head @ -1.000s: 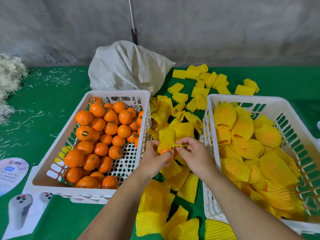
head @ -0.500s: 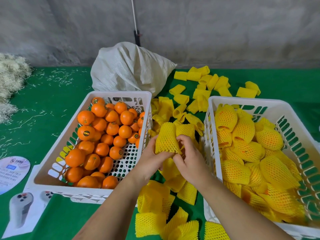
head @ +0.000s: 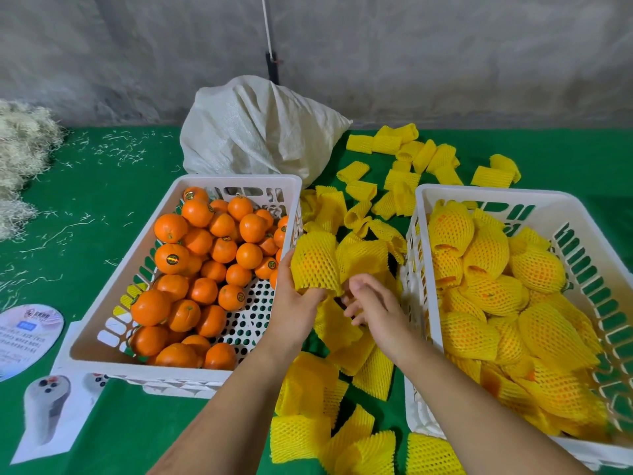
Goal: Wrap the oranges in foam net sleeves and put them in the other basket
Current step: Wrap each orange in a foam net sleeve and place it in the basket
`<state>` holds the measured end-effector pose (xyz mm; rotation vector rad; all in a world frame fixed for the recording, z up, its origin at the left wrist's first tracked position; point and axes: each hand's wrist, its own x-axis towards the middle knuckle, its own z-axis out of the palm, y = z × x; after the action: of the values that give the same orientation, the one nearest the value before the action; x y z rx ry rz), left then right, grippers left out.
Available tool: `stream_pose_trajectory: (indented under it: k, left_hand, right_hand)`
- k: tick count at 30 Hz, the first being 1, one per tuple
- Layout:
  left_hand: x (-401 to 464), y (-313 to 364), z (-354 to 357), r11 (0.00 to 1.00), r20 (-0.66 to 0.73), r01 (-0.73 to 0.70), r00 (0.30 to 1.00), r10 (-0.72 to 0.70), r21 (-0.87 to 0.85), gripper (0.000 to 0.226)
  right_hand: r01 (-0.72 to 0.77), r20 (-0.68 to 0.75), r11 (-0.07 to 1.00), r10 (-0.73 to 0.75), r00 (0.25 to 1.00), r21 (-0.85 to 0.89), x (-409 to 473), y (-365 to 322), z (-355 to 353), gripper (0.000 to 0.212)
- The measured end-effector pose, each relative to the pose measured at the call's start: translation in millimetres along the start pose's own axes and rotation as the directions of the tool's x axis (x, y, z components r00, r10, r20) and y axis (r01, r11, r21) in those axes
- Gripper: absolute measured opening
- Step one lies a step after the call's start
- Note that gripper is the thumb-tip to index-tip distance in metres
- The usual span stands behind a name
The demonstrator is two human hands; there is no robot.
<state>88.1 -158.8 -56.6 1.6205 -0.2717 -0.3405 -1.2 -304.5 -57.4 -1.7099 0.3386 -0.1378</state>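
**Orange in its foam sleeve, held between two baskets**

Orange in a yellow foam net sleeve point(head: 317, 262) sat in the left hand point(head: 296, 305), whose fingers and thumb curled round its lower end; orange peel showed through the mesh. The right hand point(head: 371, 308) hovered just beside the left, below the wrapped fruit, its fingers loosely bent and relaxed, with no grip on anything that could be seen; whether its fingertips touched the sleeve's bottom edge could not be told.

To the outer side of the left hand stood a white basket point(head: 236, 181) of bare oranges point(head: 205, 265), several with small round stickers. To the outer side of the right hand stood a second white basket point(head: 493, 197) heaped with wrapped oranges point(head: 486, 293). Both hands were over the gap between the two baskets, where loose foam sleeves point(head: 359, 337) lay piled on the green cloth point(head: 113, 186), under the hands, beyond them and back toward the person's forearms.

Farther beyond the hands, a crumpled white woven sack point(head: 260, 132) rested against the far end of the left-hand basket, before a grey wall. Well out past the left hand lay a pile of pale straw-like shreds point(head: 20, 149), strands of it scattered on the cloth. Nearer the person on that side were a round printed card point(head: 27, 337) and a printed sheet point(head: 51, 413) picturing a handheld device.
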Motion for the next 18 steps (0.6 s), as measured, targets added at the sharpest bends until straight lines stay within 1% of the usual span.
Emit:
stream_pose_trajectory:
  k: [1, 2, 4, 5, 8, 10, 12, 15, 17, 18]
  left_hand:
    - [0.4, -1.9, -0.8, 0.999, 0.038, -0.038, 0.999, 0.036, 0.029, 0.084]
    - [-0.5, -4.5, -0.5, 0.995, 0.100, -0.079, 0.992, 0.073, 0.060, 0.085]
    - [-5.0, -10.2, 2.4, 0.976, 0.232, -0.155, 0.966, 0.117, 0.152, 0.084]
    - [-8.0, -13.0, 4.2, 0.967, 0.275, -0.175, 0.954, 0.121, 0.184, 0.082]
    - [-8.7, -19.0, 3.4, 0.971, 0.309, -0.138, 0.948, 0.073, 0.197, 0.079]
    - [-6.2, -18.2, 2.5, 0.953, 0.331, -0.156, 0.942, 0.064, 0.259, 0.086]
    - [-7.5, -14.1, 1.9, 0.940, 0.385, -0.191, 0.920, 0.071, 0.282, 0.095]
    - [-8.3, -11.7, -2.0, 0.953, 0.462, -0.176, 0.886, 0.045, 0.245, 0.105]
    - [-8.0, -10.0, -4.1, 0.973, 0.497, -0.130, 0.868, 0.019, 0.189, 0.106]
    - [-7.7, -8.1, -4.8, 0.981, 0.512, -0.108, 0.859, 0.011, 0.159, 0.103]
  right_hand:
    - [-0.108, 0.032, 0.991, 0.106, 0.994, 0.077, 2.0, -0.6, 0.3, 0.044]
    - [-0.185, 0.089, 0.972, 0.174, 0.981, 0.148, 3.9, -0.4, 1.2, 0.058]
    - [-0.270, 0.190, 0.929, 0.226, 0.955, 0.254, 7.2, 3.3, 6.6, 0.085]
    - [-0.267, 0.198, 0.926, 0.218, 0.956, 0.268, 8.3, 4.9, 9.3, 0.089]
    - [-0.209, 0.121, 0.948, 0.185, 0.975, 0.242, 10.0, 4.7, 10.8, 0.084]
    - [-0.184, 0.061, 0.967, 0.176, 0.982, 0.176, 9.7, 4.4, 8.5, 0.094]
    - [-0.157, 0.011, 0.983, 0.156, 0.988, 0.099, 8.6, 3.2, 7.7, 0.100]
    - [-0.129, -0.040, 0.990, 0.131, 0.991, 0.062, 8.7, 2.5, 7.4, 0.096]
    - [-0.122, -0.084, 0.990, 0.129, 0.988, 0.076, 10.5, 2.4, 6.0, 0.089]
    - [-0.114, -0.112, 0.990, 0.123, 0.986, 0.086, 11.6, 2.1, 5.1, 0.083]
